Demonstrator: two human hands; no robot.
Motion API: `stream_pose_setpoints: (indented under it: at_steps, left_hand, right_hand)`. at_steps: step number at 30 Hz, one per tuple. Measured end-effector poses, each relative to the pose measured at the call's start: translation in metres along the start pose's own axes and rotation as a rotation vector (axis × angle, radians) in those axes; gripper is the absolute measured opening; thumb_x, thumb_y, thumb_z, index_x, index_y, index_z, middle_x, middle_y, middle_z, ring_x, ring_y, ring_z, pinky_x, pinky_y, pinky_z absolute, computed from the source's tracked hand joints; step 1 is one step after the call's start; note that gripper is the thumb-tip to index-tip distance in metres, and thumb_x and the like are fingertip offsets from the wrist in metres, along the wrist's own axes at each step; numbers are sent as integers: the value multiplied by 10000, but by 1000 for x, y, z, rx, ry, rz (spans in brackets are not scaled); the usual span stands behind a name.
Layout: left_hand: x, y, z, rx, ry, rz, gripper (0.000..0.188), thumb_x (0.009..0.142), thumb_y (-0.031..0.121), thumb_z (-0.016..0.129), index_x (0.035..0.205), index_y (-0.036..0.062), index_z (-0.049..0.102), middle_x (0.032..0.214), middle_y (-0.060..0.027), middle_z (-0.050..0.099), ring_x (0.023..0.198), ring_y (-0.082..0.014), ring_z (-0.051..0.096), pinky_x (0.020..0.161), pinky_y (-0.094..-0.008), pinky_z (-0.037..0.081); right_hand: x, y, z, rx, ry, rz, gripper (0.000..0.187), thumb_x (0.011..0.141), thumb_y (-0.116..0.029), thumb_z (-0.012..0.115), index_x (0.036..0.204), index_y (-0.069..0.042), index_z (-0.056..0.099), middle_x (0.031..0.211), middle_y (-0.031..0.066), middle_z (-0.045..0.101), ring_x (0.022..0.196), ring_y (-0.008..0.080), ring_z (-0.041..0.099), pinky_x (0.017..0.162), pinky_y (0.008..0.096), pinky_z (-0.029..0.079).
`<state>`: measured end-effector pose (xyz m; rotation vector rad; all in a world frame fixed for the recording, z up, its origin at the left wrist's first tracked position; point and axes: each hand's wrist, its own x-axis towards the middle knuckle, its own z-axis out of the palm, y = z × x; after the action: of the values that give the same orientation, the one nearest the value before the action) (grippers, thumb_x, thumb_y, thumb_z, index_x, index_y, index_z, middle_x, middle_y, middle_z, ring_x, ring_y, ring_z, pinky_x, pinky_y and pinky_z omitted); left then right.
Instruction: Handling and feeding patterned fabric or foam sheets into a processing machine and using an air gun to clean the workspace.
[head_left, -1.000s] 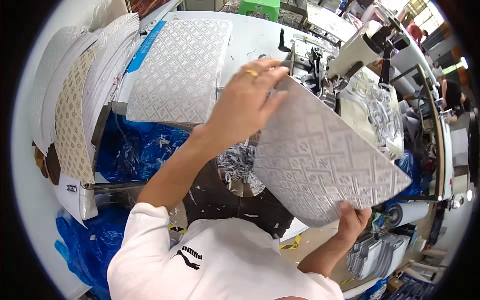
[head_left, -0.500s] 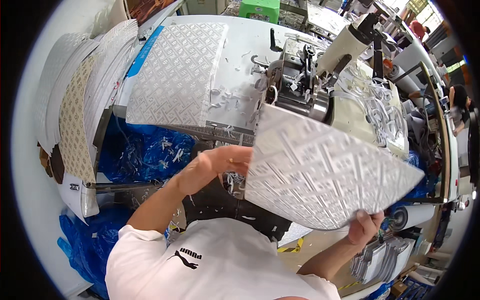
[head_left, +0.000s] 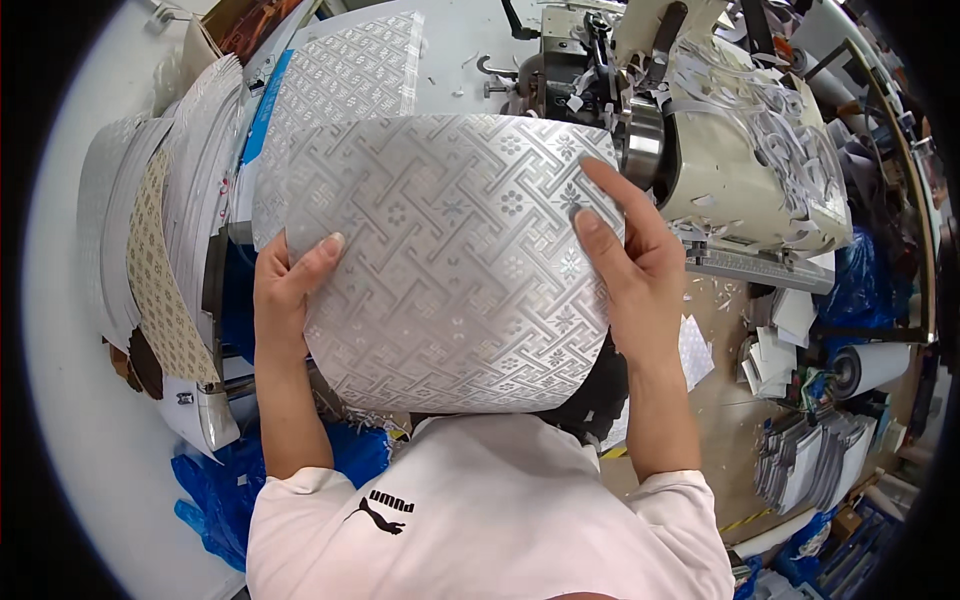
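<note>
I hold a silver embossed sheet (head_left: 450, 260) with a geometric and flower pattern flat in front of my chest. My left hand (head_left: 290, 285) grips its left edge, thumb on top. My right hand (head_left: 625, 250) grips its right edge with the fingers spread over the surface. Behind the sheet lies another sheet of the same pattern (head_left: 350, 80) on the white table (head_left: 460, 40).
A cream-coloured machine (head_left: 740, 150) covered in paper trimmings stands at the upper right. Stacks of patterned sheets (head_left: 160, 230) lean at the left. Blue plastic bags (head_left: 220, 490) lie below left; paper piles (head_left: 810, 460) and a roll (head_left: 870, 365) sit at the right.
The sheet has swung from a tilted position at my right to flat and centred before me. My left hand moved from the top edge to the left edge; my right hand rose to the right edge.
</note>
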<state>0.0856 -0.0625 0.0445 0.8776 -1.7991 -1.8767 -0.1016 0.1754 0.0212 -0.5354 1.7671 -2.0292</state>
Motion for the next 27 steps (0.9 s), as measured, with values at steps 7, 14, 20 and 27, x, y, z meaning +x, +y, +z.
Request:
stream_pose_setpoints:
  at_steps: [7, 14, 20, 27]
  left_hand:
    - [22, 2, 7, -5, -26, -21, 380, 878, 194, 715, 1141, -78, 675, 1036, -127, 739, 876, -146, 704, 809, -267, 549]
    - [33, 2, 18, 9, -103, -35, 364, 898, 191, 711, 1159, -59, 674, 1049, -123, 739, 879, -143, 703, 834, -271, 553]
    - [33, -14, 72, -59, -323, -14, 317, 943, 197, 702, 1157, -36, 680, 980, -93, 746, 763, -111, 690, 687, -244, 556]
    - [42, -26, 144, -32, -600, -112, 296, 985, 245, 671, 1121, -18, 682, 821, -25, 708, 554, -29, 577, 449, -198, 435]
  right_hand:
    - [17, 7, -2, 57, 33, 35, 412, 983, -95, 675, 1362, 43, 592, 979, -16, 650, 751, 2, 479, 636, 173, 371]
    - [21, 7, -11, 63, 147, 22, 393, 981, -80, 667, 1347, 48, 603, 946, -13, 673, 740, 0, 523, 628, 157, 389]
    - [21, -15, -85, -50, 161, 17, 393, 982, -50, 649, 1359, 47, 598, 1102, 69, 714, 892, 54, 637, 777, 173, 483]
    - [22, -40, -187, -239, 139, 20, 399, 993, -79, 641, 1379, 11, 597, 1114, 71, 731, 928, 47, 655, 806, 175, 500]
